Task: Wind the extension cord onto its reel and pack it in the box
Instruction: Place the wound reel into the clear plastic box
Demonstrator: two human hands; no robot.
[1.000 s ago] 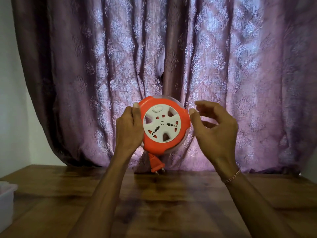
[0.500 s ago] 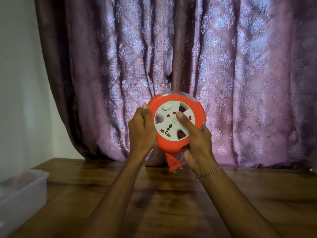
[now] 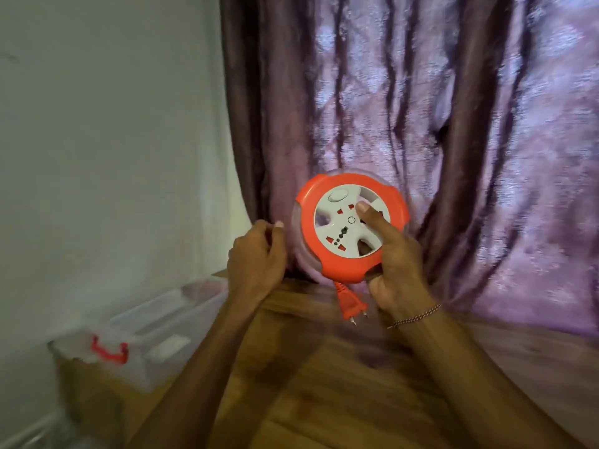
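Note:
The round orange cord reel [image 3: 308, 228] with a white socket face is held up above the wooden table [image 3: 340, 384]. My right hand [image 3: 393, 264] grips it from the lower right, thumb across the white face. The orange plug [image 3: 350, 304] hangs below the reel on a short bit of cord. My left hand [image 3: 257, 257] is just left of the reel, off it, with the fingers loosely curled and nothing in them. A clear plastic box [image 3: 155, 338] with a red latch stands at the table's left edge.
A purple curtain [image 3: 421, 108] hangs right behind the table, and a white wall [image 3: 107, 140] fills the left. A corner of brown cardboard [image 3: 220, 273] peeks out behind my left hand. The picture is blurred by head motion.
My left hand has come off the reel, which my right hand now holds alone. The view has swung left, bringing the clear box further into sight.

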